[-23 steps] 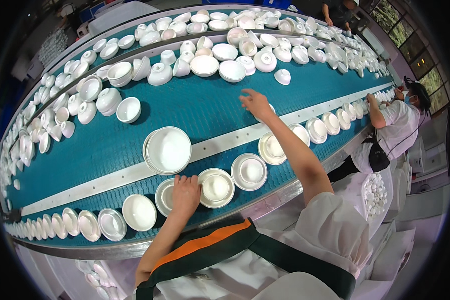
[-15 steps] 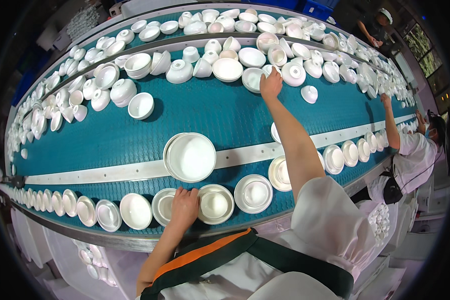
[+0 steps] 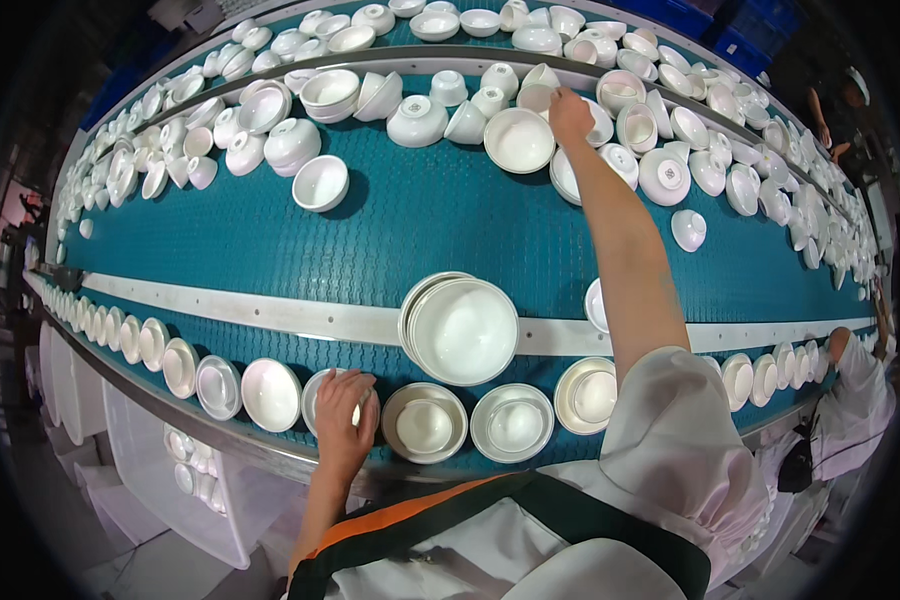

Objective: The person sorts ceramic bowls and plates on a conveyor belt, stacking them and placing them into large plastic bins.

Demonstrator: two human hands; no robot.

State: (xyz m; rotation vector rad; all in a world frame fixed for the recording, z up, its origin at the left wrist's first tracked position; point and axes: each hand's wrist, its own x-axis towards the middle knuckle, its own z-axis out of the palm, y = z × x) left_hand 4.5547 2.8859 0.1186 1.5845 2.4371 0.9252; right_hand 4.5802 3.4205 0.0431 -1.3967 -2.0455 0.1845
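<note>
My left hand (image 3: pixel 342 425) is over a nested pair of white bowls (image 3: pixel 316 395) in the near row, fingers bent and apart, covering much of the pair. White shows between fingers and thumb. My right arm stretches across the belt. My right hand (image 3: pixel 570 118) is among the heaped bowls, at the upper right of a wide white bowl (image 3: pixel 519 141) and beside a pinkish one (image 3: pixel 537 97). Its fingertips are hidden, so I cannot tell whether it grips a bowl. A stack of large white bowls (image 3: pixel 463 331) stands on the pale divider rail (image 3: pixel 355 322) between my arms.
The green conveyor (image 3: pixel 430 225) carries many loose white bowls along its far side. Nested bowls (image 3: pixel 424 423) line the near lane. A single bowl (image 3: pixel 321 183) sits apart on the belt. Plastic bins (image 3: pixel 170 440) stand below at left. Another person (image 3: pixel 855 415) works at the right.
My right hand has shifted up and left among the bowls, toward the wide one. My left hand has moved left over the nested bowls, its fingers opening. The whole view has turned slightly.
</note>
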